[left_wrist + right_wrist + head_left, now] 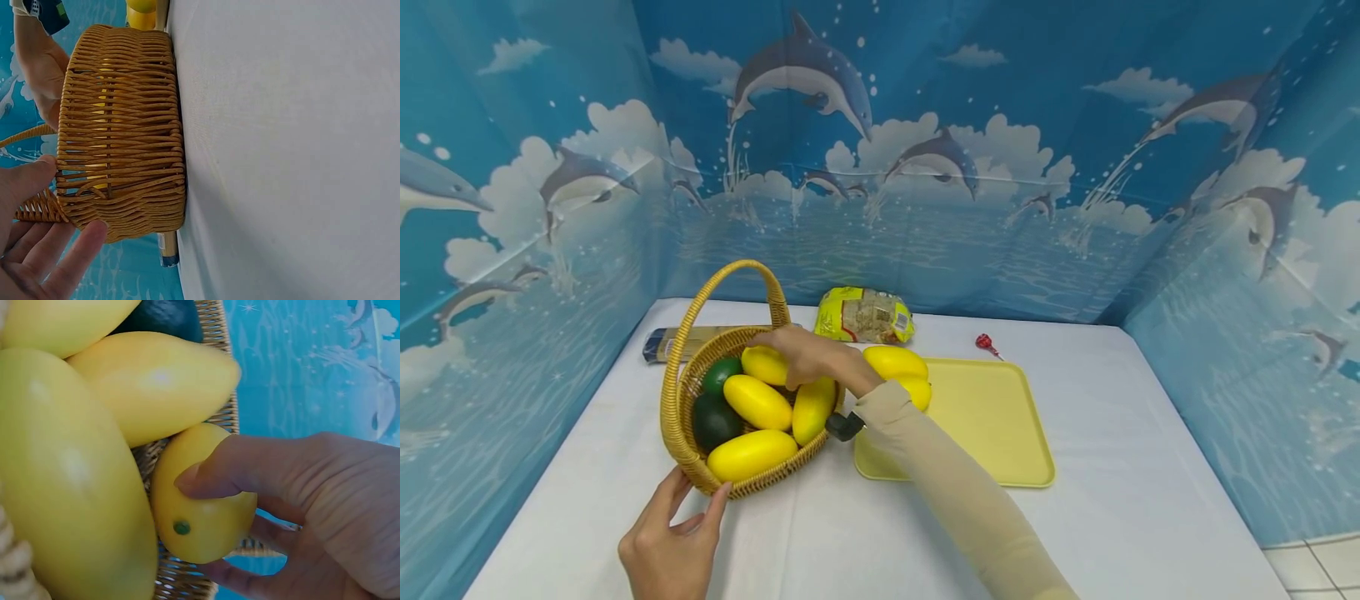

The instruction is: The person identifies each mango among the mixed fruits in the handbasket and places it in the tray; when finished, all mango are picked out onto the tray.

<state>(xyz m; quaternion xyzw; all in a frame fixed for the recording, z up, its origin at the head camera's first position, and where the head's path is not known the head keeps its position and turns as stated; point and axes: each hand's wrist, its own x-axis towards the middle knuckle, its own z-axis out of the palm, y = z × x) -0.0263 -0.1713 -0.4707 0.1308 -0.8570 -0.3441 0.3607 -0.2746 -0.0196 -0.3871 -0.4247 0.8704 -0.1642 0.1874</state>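
A wicker basket (820,454) with a tall arched handle stands at left on the table, holding several yellow mangoes (752,455) and two dark green avocados (715,422). My left hand (670,533) holds the basket's near left side, thumb and fingers spread about the rim by the handle's foot; the left wrist view shows the left hand (37,231) against the weave. My right hand (816,354) reaches over the far right rim. In the right wrist view, the right hand (300,500) pinches a yellow mango (212,519) with a green stem spot; the head view hides this fruit.
A pale yellow tray (977,417) lies right of the basket, with two yellow mangoes (895,362) at its left end. Behind are a yellow-green printed bag (865,317) and a long flat packet (658,344). A red lollipop (984,342) lies beyond the tray. Dolphin-print curtains (925,242) enclose the table.
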